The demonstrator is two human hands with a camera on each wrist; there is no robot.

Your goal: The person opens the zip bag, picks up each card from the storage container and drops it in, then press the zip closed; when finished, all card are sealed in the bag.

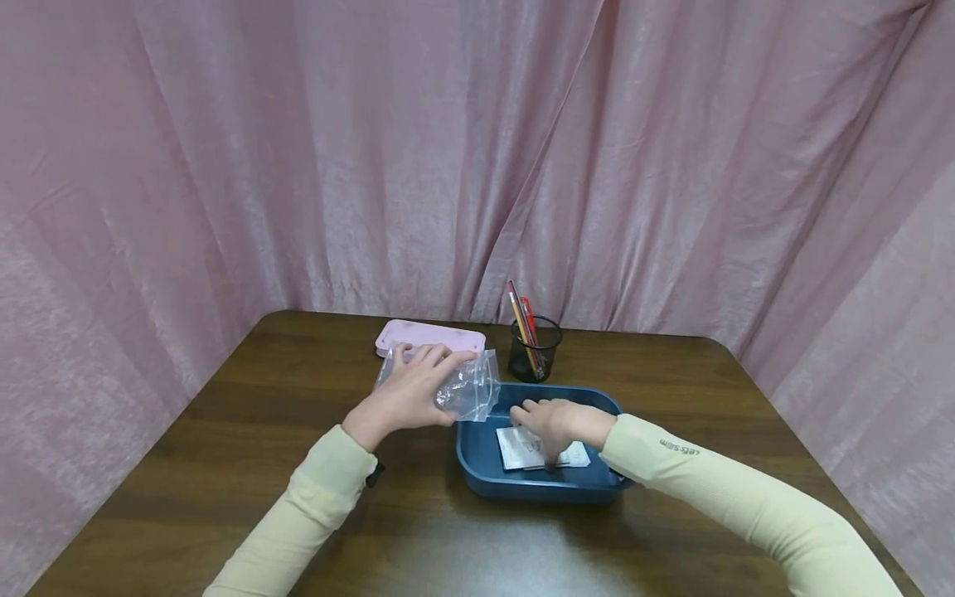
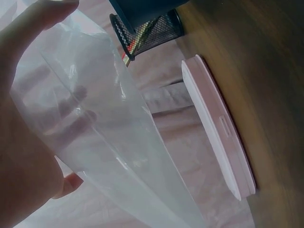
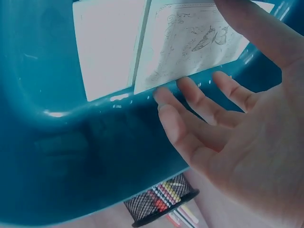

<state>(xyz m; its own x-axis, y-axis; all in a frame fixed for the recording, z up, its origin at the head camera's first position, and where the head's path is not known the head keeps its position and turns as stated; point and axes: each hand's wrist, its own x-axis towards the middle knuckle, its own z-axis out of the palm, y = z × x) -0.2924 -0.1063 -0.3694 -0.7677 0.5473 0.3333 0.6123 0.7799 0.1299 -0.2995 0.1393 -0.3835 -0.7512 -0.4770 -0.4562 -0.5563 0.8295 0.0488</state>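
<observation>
Left hand: the left hand (image 1: 409,396), left of centre in the head view, pinches a clear plastic bag (image 1: 470,386) between thumb and fingers, holding it just above the table (image 1: 224,464).
Bag: thin, soft and floppy, likely very light and a bit slippery; in the left wrist view the bag (image 2: 95,123) fills the middle of the frame. Best held at its top edge, I judge.
Right hand: the right hand (image 1: 555,423) reaches into the blue tray (image 1: 477,464), fingers loosely spread over paper cards (image 1: 522,448).
Cards: flat, light, easily bent; the cards (image 3: 180,42) lie in the upper half of the right wrist view, one with a line drawing. A thumb-and-finger pinch at an edge would probably lift them.
Behind: pink case (image 1: 429,336) and mesh pen cup (image 1: 534,348), upper centre.
</observation>
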